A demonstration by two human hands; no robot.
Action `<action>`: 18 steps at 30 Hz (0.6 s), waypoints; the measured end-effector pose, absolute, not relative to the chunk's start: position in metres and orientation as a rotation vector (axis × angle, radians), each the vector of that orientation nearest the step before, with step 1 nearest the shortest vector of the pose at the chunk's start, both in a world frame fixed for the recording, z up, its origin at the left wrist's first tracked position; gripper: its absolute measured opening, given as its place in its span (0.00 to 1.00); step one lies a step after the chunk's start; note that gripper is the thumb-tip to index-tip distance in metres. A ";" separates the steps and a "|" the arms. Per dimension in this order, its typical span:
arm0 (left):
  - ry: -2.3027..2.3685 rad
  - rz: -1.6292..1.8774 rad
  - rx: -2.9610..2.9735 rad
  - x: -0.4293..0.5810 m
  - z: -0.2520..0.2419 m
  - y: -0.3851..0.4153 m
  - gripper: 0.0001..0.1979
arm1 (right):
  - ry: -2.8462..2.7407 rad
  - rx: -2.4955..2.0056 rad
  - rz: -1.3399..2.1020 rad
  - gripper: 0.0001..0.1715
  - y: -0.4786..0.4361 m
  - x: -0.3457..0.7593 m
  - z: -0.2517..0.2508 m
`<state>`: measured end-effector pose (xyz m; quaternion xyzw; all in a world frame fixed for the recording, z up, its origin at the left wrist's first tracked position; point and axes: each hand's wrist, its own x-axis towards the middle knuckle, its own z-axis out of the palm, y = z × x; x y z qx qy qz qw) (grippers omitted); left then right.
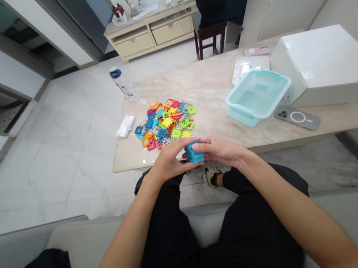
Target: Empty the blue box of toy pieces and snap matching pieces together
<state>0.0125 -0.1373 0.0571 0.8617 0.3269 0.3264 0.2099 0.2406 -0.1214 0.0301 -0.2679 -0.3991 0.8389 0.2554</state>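
Note:
Between both hands, just off the front edge of the table, is a small light-blue block built of toothed plastic building pieces. My left hand grips it from the left, fingers across its top and thumb underneath. From the right, my right hand closes on it with the thumb on its face; some fingers are hidden behind it. Just beyond the hands lies a loose pile of colourful gear-edged building pieces in red, yellow, green, blue and orange.
A clear water bottle and a white tissue pack flank the pile on the left. To the right are a teal plastic bin, a phone, a clear lidded container and a white box. Someone sits on a stool beyond.

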 end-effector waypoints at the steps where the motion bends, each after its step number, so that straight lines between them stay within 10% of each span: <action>1: 0.905 0.900 2.394 0.012 0.058 -0.137 0.33 | -1.081 -0.728 2.286 0.31 -0.122 0.241 0.029; 18: 0.964 0.955 2.383 0.007 0.063 -0.139 0.30 | -1.093 -0.765 2.198 0.32 -0.121 0.242 0.032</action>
